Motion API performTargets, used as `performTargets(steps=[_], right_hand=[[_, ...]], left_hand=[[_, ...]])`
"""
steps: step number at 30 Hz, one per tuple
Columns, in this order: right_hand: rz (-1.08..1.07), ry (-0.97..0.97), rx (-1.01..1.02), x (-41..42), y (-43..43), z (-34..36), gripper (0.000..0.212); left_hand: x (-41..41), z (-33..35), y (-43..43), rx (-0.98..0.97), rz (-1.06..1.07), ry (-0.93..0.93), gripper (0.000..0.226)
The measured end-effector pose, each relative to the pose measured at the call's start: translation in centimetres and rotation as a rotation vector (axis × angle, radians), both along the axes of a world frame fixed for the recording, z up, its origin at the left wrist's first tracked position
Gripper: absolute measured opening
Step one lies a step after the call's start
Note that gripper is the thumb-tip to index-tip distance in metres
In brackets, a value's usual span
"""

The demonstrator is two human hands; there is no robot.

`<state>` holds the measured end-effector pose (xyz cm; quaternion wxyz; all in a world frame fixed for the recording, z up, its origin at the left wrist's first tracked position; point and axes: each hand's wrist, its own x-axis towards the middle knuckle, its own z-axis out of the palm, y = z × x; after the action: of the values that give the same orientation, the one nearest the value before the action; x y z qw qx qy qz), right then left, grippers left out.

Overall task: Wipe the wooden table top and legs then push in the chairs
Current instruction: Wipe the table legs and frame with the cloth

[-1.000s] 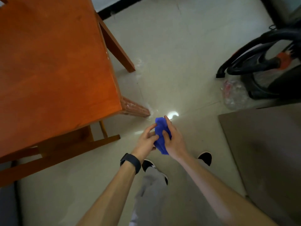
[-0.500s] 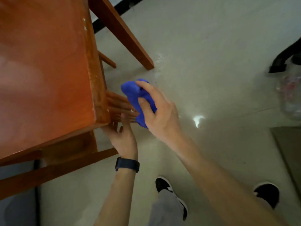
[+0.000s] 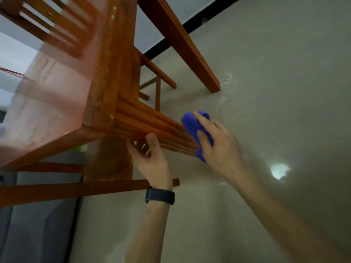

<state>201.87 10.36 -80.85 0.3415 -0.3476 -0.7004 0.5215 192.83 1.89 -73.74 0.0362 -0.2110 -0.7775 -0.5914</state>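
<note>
Table leg point(image 3: 152, 122), the ribbed one at the near corner, is what both hands are on. Nearest the camera, the left hand point(image 3: 152, 158) (a dark watch point(image 3: 160, 195) on its wrist) grips the leg from below with the thumb laid on top. This is most likely to steady the person, who seems to be bending low by the corner, and to brace the leg against the rubbing. Just beyond, the right hand point(image 3: 218, 147) clutches a bunched blue cloth point(image 3: 191, 124) and presses it against the lower stretch of the same leg. Its fingers are spread over the wad, probably so more of it meets the grooves. The leg runs up to the corner of the orange wooden surface point(image 3: 53, 95), which fills the left of the view, blurred. Under that corner sits a wooden frame point(image 3: 76, 190) that looks like a chair; whether it is fully pushed in I cannot tell. Farther off, a second leg point(image 3: 182, 44) stands on the pale floor point(image 3: 266, 92), and a slatted chair back point(image 3: 57, 29) shows past the far edge. I would judge the legs only part done, with the chairs left for last.
</note>
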Motion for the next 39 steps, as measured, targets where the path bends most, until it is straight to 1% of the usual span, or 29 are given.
performTargets(steps=[2,4,6,8,9,11,13,14,15,16,17,18,19,21,23,25,27,28,29,30,32,33,34,35,37,38,39], right_hand=[[0.076,0.234,0.093,-2.4,0.5,4.6,0.049],[0.084,0.358,0.265,-4.7,-0.1,7.7,0.05],[0.039,0.395,0.385,-6.3,-0.7,7.2,0.052],[0.017,0.416,0.433,-6.8,-1.3,3.5,0.054],[0.024,0.407,0.422,-6.6,-1.6,0.8,0.054],[0.079,0.315,0.376,-5.9,-1.5,-5.5,0.055],[0.126,0.1,0.259,-4.7,-0.3,-11.6,0.051],[0.167,-0.034,0.176,-4.3,0.7,-13.5,0.05],[0.192,-0.118,0.102,-4.0,1.7,-14.4,0.049],[0.166,-0.125,0.053,-3.8,2.5,-14.2,0.05],[0.1,-0.055,0.026,-3.7,3.2,-12.9,0.049],[0.025,0.078,0.033,-3.8,3.5,-10.7,0.048],[-0.02,0.233,0.079,-4.1,3.4,-7.7,0.047],[-0.007,0.509,0.239,-5.1,2.2,-1.5,0.045],[0.03,0.638,0.421,-6.5,0.1,1.7,0.046],[-0.014,0.667,0.473,-7.7,-1.7,1.2,0.046],[-0.069,0.635,0.417,-8.1,-3.0,-2.9,0.045],[-0.086,0.579,0.367,-7.9,-3.2,-6.0,0.046],[-0.087,0.481,0.295,-7.5,-3.1,-8.9,0.046],[-0.08,0.334,0.184,-7.0,-2.7,-11.7,0.047],[0.011,-0.06,-0.093,-5.8,-1.8,-15.6,0.047],[0.059,-0.166,-0.18,-5.0,-1.3,-16.1,0.047],[0.057,-0.177,-0.199,-4.4,-0.7,-15.7,0.047],[0.011,-0.096,-0.184,-3.9,-0.3,-14.6,0.046],[-0.066,0.21,-0.082,-3.5,-0.4,-11.3,0.043],[-0.05,0.342,0.028,-3.5,-1.1,-9.6,0.042],[-0.018,0.421,0.16,-3.6,-2.0,-8.3,0.043]], left_hand=[[-0.3,-0.5,-0.1,0.019,0.026,0.049,0.05],[-0.8,-0.8,-0.1,0.007,0.006,0.06,0.038],[-0.9,-0.9,0.0,0.054,-0.035,0.112,0.033],[-1.0,-1.4,0.2,0.103,-0.041,0.186,0.046],[-1.0,-1.7,0.4,0.133,-0.033,0.201,0.055],[-1.1,-2.7,0.9,0.193,-0.006,0.192,0.068],[-1.3,-3.7,1.4,0.252,0.038,0.186,0.074],[-1.3,-4.1,1.5,0.276,0.059,0.202,0.074],[-1.4,-4.5,1.5,0.289,0.06,0.217,0.074],[-1.5,-5.0,1.5,0.292,0.038,0.219,0.072],[-1.5,-5.5,1.4,0.297,0.002,0.215,0.071],[-1.6,-5.7,1.2,0.298,-0.026,0.219,0.072],[-1.7,-5.9,0.9,0.286,-0.029,0.235,0.075],[-1.9,-6.0,0.6,0.261,-0.029,0.266,0.078],[-2.3,-6.0,0.4,0.283,-0.046,0.243,0.078],[-2.6,-6.3,0.1,0.283,-0.054,0.243,0.076],[-2.1,-6.0,-0.1,0.264,-0.061,0.244,0.074],[-1.8,-5.9,-0.1,0.255,-0.06,0.24,0.075],[-1.7,-5.8,-0.2,0.247,-0.054,0.235,0.076],[-1.6,-5.7,-0.2,0.241,-0.052,0.221,0.078],[-1.4,-5.7,-0.5,0.232,-0.057,0.178,0.079],[-1.4,-5.8,-0.7,0.221,-0.058,0.174,0.08],[-1.5,-5.9,-0.9,0.204,-0.058,0.182,0.081],[-1.4,-6.0,-1.0,0.188,-0.065,0.188,0.083],[-1.4,-6.1,-1.1,0.168,-0.09,0.176,0.084],[-1.4,-6.1,-1.2,0.161,-0.102,0.171,0.084],[-1.4,-6.1,-1.3,0.157,-0.111,0.17,0.084]])
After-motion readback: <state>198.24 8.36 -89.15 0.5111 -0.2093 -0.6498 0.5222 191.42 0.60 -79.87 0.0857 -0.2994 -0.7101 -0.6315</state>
